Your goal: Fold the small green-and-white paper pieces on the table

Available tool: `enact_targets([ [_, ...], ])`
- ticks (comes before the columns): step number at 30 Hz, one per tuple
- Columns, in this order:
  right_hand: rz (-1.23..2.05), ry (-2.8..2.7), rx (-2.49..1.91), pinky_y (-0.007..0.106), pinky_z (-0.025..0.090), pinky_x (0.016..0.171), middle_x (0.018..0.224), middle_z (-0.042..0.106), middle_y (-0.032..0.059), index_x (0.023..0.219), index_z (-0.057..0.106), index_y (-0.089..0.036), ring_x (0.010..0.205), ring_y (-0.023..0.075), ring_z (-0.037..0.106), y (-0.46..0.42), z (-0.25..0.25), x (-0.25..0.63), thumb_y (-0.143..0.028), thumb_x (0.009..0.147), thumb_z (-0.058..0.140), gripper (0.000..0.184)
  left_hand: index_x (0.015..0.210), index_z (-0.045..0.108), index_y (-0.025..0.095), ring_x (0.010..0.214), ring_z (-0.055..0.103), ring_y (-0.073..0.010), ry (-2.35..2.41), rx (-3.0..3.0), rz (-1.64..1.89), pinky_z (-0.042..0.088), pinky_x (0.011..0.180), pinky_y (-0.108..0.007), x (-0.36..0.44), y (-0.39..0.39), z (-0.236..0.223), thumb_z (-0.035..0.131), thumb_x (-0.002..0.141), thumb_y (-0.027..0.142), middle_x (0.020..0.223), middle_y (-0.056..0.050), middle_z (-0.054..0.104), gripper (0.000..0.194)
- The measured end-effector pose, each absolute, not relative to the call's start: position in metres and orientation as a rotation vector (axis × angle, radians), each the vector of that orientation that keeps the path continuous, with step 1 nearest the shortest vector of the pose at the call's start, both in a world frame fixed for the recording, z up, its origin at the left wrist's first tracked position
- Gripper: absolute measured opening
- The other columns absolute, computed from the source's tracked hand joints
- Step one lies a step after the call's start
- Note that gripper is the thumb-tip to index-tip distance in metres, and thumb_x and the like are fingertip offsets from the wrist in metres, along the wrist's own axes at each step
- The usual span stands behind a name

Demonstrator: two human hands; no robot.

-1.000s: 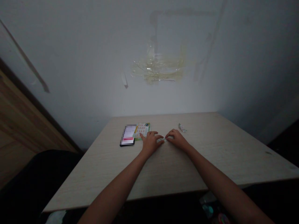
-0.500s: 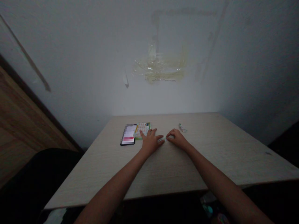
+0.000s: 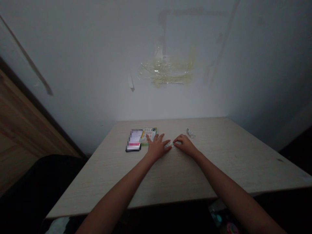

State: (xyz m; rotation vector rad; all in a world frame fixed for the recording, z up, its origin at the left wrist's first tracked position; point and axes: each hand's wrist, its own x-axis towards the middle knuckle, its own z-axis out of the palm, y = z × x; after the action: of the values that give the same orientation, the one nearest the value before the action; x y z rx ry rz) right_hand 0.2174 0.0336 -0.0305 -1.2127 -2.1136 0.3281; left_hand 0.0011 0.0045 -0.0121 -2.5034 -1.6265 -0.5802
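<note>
My left hand (image 3: 157,148) rests on the table with its fingers spread. Its thumb and index finger lie at the left end of a small pale slip (image 3: 172,145), whose kind is too small to make out. Across from it, my right hand (image 3: 185,144) is closed in a pinch at the slip's right end. Beneath and beyond my left fingers lies a printed, coloured leaflet (image 3: 147,132), partly covered by that hand. Against the leaflet's left side is a dark-edged phone (image 3: 133,148) with a lit, partly pixelated screen.
A crumpled bit of printed wrapper (image 3: 190,133) lies beyond my right hand. The pale wooden table (image 3: 234,156) meets a wall (image 3: 97,65) with peeling clear tape (image 3: 168,71). A small dark mark (image 3: 280,160) shows near the table's right edge.
Almost nothing differs. My left hand's fingers have shifted very slightly, and my right hand keeps its pinch in the same place.
</note>
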Motion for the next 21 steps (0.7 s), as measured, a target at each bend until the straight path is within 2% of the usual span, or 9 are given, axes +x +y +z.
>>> enact_targets([
  [7, 0.196, -2.257, -1.142, 0.035, 0.047, 0.087, 0.096, 0.063, 0.0078, 0.097, 0.078, -0.024, 0.093, 0.0207, 0.059, 0.031, -0.028, 0.220, -0.027, 0.087, 0.066, 0.016, 0.124, 0.063, 0.048, 0.138, 0.034, -0.0394, -1.682, -2.513, -0.562, -0.012, 0.105, -0.078, 0.001, 0.001, -0.009, 0.050, 0.088, 0.064, 0.150, -0.002, 0.046, 0.042],
  [15, 0.032, -2.370, -1.317, 0.032, 0.044, 0.085, 0.102, 0.061, 0.0088, 0.112, 0.075, -0.028, 0.096, 0.0205, 0.056, 0.019, -0.012, 0.212, -0.030, 0.091, 0.062, 0.024, 0.128, 0.058, 0.051, 0.140, 0.032, -0.0390, -1.718, -2.510, -0.435, -0.007, 0.102, -0.082, 0.002, 0.002, -0.008, 0.046, 0.088, 0.068, 0.153, -0.002, 0.042, 0.046],
  [21, -0.012, -2.379, -1.378, 0.033, 0.044, 0.084, 0.105, 0.060, 0.0091, 0.117, 0.072, -0.031, 0.098, 0.0220, 0.055, 0.015, -0.010, 0.208, -0.030, 0.092, 0.060, 0.027, 0.131, 0.053, 0.055, 0.144, 0.023, -0.0408, -1.780, -2.502, -0.332, -0.004, 0.104, -0.081, 0.002, 0.002, -0.005, 0.040, 0.088, 0.072, 0.157, 0.004, 0.035, 0.048],
])
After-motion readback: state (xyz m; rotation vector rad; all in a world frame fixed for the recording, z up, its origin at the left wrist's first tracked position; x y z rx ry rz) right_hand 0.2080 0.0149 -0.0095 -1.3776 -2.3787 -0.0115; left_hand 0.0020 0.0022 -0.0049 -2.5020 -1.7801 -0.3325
